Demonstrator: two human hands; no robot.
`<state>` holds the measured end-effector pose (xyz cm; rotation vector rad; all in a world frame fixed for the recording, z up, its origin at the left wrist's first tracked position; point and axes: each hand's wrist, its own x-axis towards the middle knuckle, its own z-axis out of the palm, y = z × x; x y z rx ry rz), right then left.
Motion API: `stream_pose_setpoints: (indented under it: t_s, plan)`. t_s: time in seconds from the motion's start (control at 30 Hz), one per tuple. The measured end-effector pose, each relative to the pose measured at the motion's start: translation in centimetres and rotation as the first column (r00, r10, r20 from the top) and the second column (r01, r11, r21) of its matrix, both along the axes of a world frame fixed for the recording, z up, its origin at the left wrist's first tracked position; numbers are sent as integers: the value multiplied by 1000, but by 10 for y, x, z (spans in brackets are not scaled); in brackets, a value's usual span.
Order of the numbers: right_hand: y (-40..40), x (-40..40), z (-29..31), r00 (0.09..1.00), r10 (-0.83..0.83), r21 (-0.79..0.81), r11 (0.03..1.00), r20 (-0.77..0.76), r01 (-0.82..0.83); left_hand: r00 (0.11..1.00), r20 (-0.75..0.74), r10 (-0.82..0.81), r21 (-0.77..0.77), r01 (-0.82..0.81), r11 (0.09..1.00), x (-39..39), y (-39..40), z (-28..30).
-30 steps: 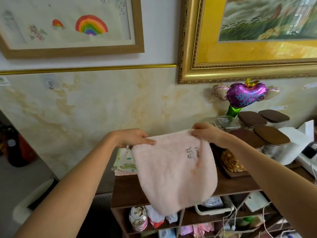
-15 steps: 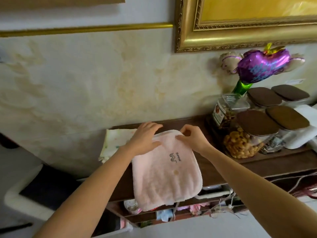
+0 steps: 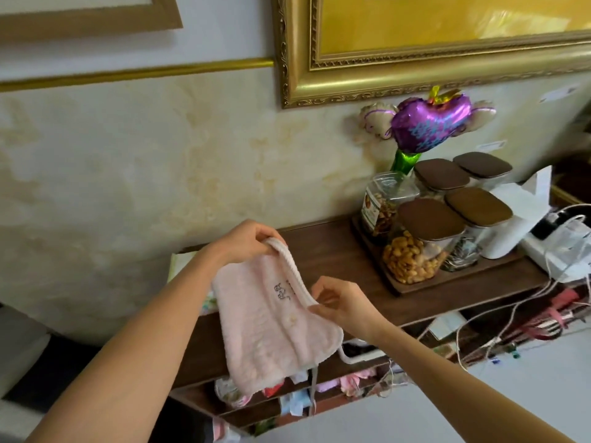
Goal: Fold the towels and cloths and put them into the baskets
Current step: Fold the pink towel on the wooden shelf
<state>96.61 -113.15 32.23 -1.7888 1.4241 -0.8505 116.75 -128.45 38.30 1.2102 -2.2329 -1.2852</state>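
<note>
Since half a second earlier the pink towel (image 3: 271,327) had come up off the shelf top, and the right hand (image 3: 339,303) had slid down from the top edge to the right side. The left hand (image 3: 246,243) pinched the towel's upper corner between thumb and curled fingers at about 11 o'clock of the cloth; the right hand pinched the ribbed edge at about 3 o'clock. The towel hung in the air in front of the dark wooden shelf (image 3: 335,251), fluffy and soft, roughly square with rounded corners, its folded rim showing a ribbed weave. Small dark embroidery sat near its upper middle, too small to read. At 9 o'clock of the towel a pale printed cloth (image 3: 179,263) lay on the shelf, mostly hidden by the left arm. At 2 o'clock stood clear square jars (image 3: 412,257) with brown lids, holding nuts, on a wooden tray. Above them a purple foil heart balloon (image 3: 428,123) bore blurred blue lettering.
</note>
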Motion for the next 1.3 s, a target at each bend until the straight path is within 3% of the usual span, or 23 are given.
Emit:
stream_pose_setpoints:
  t_s: [0.23,0.43,0.57,0.63,0.77,0.87,0.97,1.03,1.17,1.3]
  plan:
    - [19,3,-8,983,-57,-130,991,-177,34,1000,12,22,-12,-22,1000,-13,-2,-3]
    - [37,2,-16,921,-388,-120,914,16,387,991,72,114,-6,-114,993,-29,-6,-14]
    - [31,-13,-16,854,-513,-112,857,-88,503,980,110,168,-153,-150,977,-67,-2,-22]
    - [25,-27,-19,852,-490,-34,870,-185,493,978,112,178,-238,-148,960,-92,4,-29]
    - [8,-52,-28,912,-235,243,914,-336,325,985,131,112,-299,-69,952,-124,11,-61]
    - [-11,-63,-35,914,-110,357,897,-391,261,972,203,118,-356,-39,934,-131,28,-81]
    - [-31,-65,-46,946,-214,341,894,-244,290,966,120,228,-356,-173,918,-131,66,-96]
    - [-44,-65,-51,953,-270,341,890,-138,302,957,173,232,-317,-169,933,-132,86,-111]
    - [-51,-62,-53,914,-258,195,925,-312,327,829,487,274,-432,-44,901,-129,100,-133]
    - [-40,-56,-58,864,-202,57,965,-462,256,721,574,388,-513,-52,857,-90,96,-144]
